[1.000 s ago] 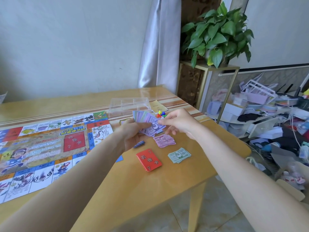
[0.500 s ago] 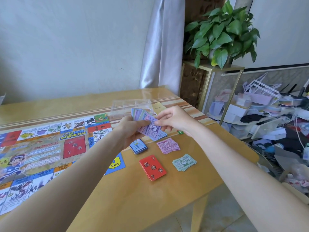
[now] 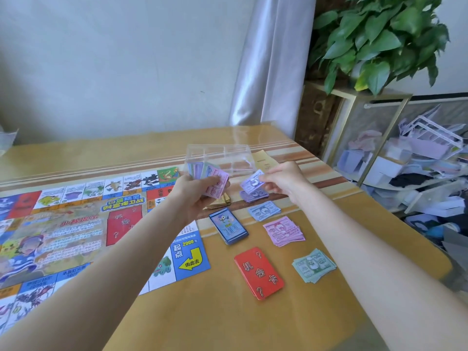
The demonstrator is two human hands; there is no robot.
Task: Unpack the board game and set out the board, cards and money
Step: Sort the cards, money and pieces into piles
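Money was being sorted by colour at the right end of the bench (image 3: 228, 323). The left hand (image 3: 196, 192) held a fanned wad of notes (image 3: 212, 179), its grip closed round the lower edge, a pink note on top. The right hand (image 3: 281, 183) pinched a single lilac note (image 3: 252, 182) between thumb and fingers, just above the lilac pile (image 3: 253, 196). To do this step well, my judgement: lower the note flat onto its own colour and square the edges, release only once it lies on the pile, and keep the wad fanned so the next colour shows. Already set out, each apart: a blue pile (image 3: 264, 211), a pink pile (image 3: 285, 231), a green pile (image 3: 314, 265), a blue-backed card deck (image 3: 228, 228), a red card deck (image 3: 258, 272). A yellowish stack (image 3: 220, 202) lay partly hidden under the left hand. The board (image 3: 76, 224) lay unfolded at left; the clear box (image 3: 220, 158) stood behind, apparently empty. Writing read: red deck "机会卡" with question marks; board corner "起点", "2000元", and "由此去" on a yellow arrow; red board panel "机会". The denominations on the notes were too blurred to read.
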